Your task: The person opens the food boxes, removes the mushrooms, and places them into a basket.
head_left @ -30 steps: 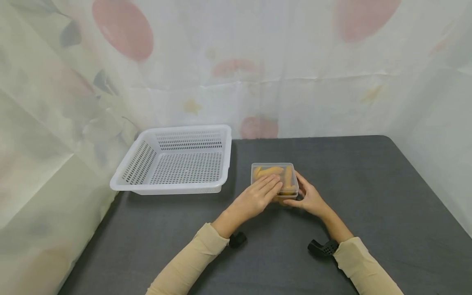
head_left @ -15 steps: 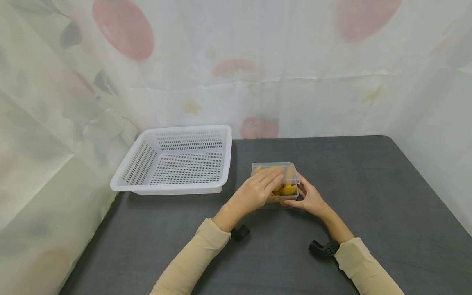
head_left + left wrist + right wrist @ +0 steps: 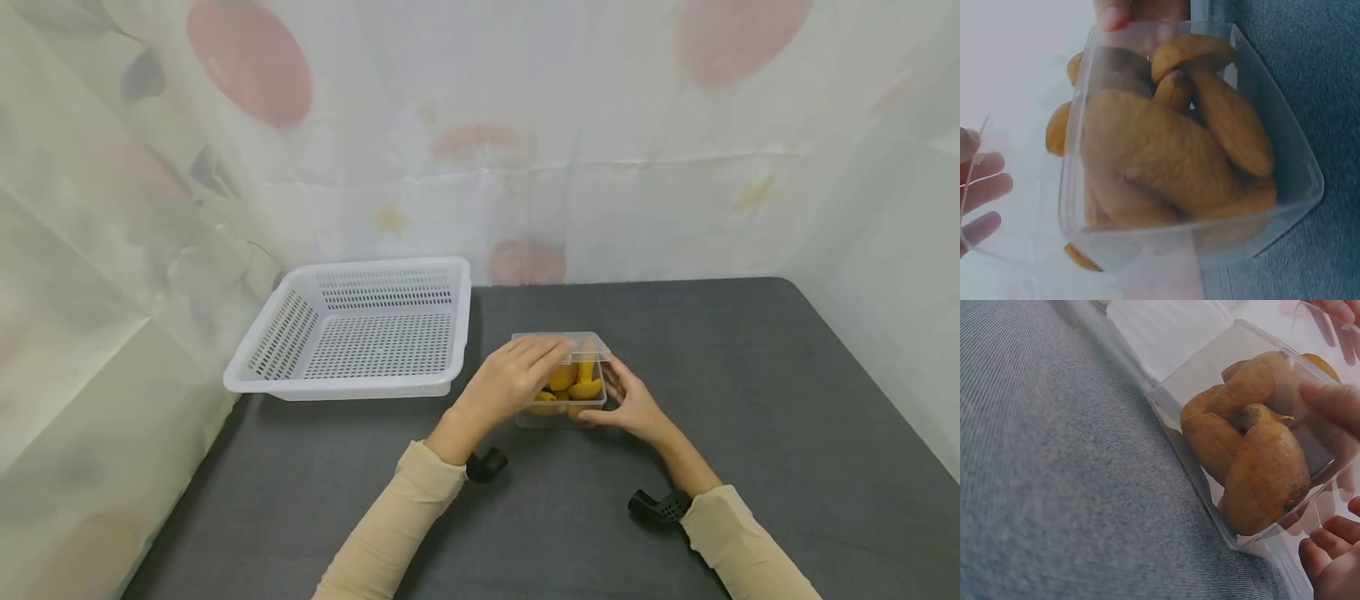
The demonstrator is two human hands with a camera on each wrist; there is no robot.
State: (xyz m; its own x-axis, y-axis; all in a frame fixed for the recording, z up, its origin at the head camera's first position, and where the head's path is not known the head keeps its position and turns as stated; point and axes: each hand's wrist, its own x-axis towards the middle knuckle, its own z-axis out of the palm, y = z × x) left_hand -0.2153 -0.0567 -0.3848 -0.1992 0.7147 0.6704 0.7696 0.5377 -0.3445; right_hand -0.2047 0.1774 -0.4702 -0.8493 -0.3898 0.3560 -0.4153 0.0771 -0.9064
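A clear plastic box (image 3: 534,418) full of yellow-brown, mushroom-shaped pieces (image 3: 586,388) stands on the dark table. The left hand (image 3: 510,377) holds its clear lid (image 3: 596,348), which is tilted with the near side raised off the box. In the left wrist view, the left hand's fingers (image 3: 985,187) and thumb tip lie at the lid's edge. From the right side, the right hand (image 3: 633,406) grips the box. Its thumb (image 3: 1332,406) presses one wall in the right wrist view, and the other fingers lie round the corner. The left hand covers part of the box.
A white slotted plastic basket (image 3: 360,387) with nothing in it stands at the back left of the dark table (image 3: 750,375). Patterned cloth (image 3: 600,167) hangs behind and to the left. Black wrist mounts (image 3: 658,507) are worn on both forearms.
The lid, which lay flat on the box one second ago, has its near side raised. The left hand has moved with it, uncovering the pieces. The right hand stays on the box.
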